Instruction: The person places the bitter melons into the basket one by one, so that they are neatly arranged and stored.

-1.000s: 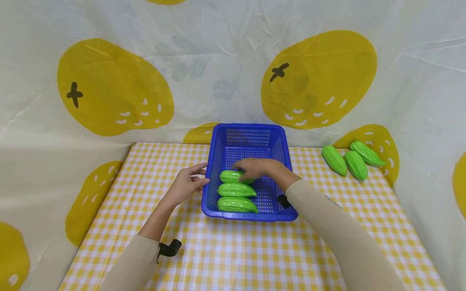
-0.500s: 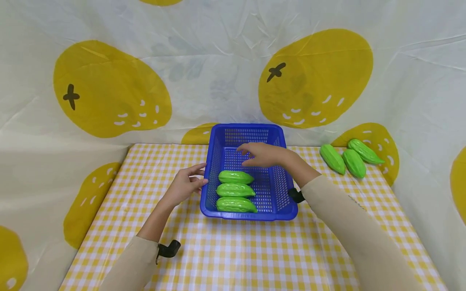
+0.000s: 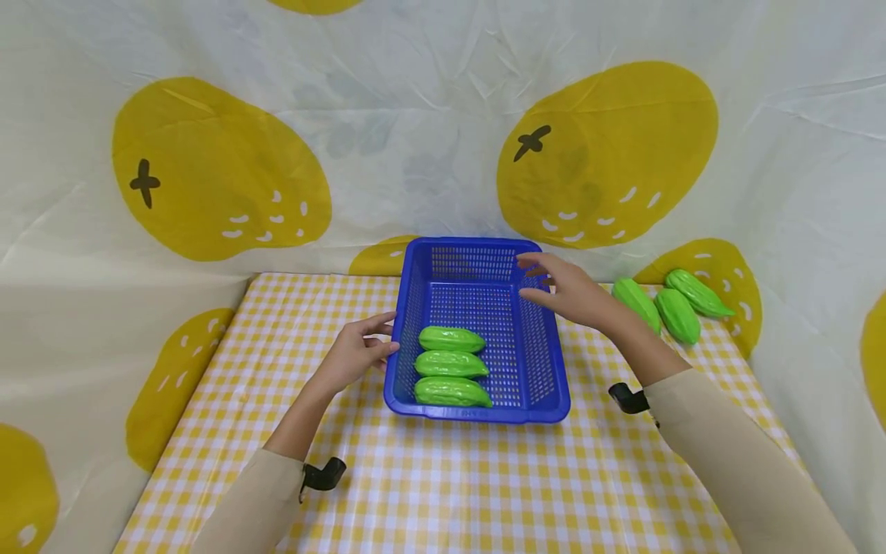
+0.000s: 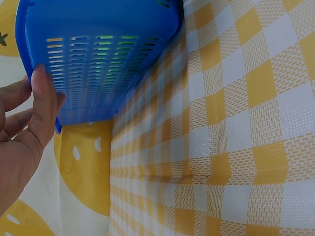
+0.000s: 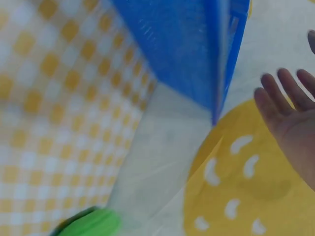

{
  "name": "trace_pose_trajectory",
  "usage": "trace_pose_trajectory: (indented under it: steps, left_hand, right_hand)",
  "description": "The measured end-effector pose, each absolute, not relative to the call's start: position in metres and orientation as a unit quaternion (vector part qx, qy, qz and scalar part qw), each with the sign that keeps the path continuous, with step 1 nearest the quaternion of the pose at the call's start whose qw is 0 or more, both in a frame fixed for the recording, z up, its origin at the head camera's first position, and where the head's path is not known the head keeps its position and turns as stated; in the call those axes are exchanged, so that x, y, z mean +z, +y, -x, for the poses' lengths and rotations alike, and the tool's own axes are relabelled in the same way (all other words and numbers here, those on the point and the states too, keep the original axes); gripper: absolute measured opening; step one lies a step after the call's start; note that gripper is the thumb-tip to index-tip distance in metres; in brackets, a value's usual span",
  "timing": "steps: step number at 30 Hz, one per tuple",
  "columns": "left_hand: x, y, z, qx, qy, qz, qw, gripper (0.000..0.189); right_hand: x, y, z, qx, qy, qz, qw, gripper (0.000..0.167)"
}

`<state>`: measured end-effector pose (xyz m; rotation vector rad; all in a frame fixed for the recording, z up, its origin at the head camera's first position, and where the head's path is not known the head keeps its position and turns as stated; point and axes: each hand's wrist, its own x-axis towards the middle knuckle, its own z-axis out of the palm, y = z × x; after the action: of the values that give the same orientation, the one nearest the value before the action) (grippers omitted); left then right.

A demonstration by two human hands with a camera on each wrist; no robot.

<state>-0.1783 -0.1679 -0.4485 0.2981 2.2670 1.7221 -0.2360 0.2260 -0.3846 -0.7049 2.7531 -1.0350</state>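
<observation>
In the head view, my left hand [image 3: 351, 355] rests its fingertips against the left rim of a blue plastic basket [image 3: 477, 413]. The left wrist view has the thumb and fingers [image 4: 42, 105] right at that rim, fairly straight. Three bright green, ridged bitter melons lie in a row across the basket's near left: a far one [image 3: 451, 338], a middle one [image 3: 451, 364] and a near one [image 3: 453, 392]. Over the basket's right rim hangs my right hand [image 3: 571, 292], fingers spread and holding nothing. Its extended fingers [image 5: 290, 91] also show in the right wrist view.
Three more bitter melons [image 3: 678, 315] lie at the table's back right corner, one partly hidden by the right forearm. A yellow-and-white checked cloth [image 3: 443, 492] covers the table. Behind stands a pale curtain [image 3: 415, 154] printed with large yellow fruit.
My right hand has let go of the far bitter melon in the basket, lifted and moved right to the basket's right rim. The left hand has stayed at the left rim.
</observation>
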Motion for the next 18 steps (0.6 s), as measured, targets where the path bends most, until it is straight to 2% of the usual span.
trace_pose_trajectory:
  steps: [5,18]
  left_hand:
    - [-0.449,-0.168,0.178,0.597,0.783,-0.106,0.138,0.059]
    - [-0.450,-0.168,0.178,0.596,0.784,-0.105,0.139,0.059]
  right_hand:
    - [-0.402,0.260,0.227,-0.359,0.915,0.184,0.003,0.064]
    - [-0.446,0.341,0.218,-0.331,0.940,0.062,-0.044,0.087]
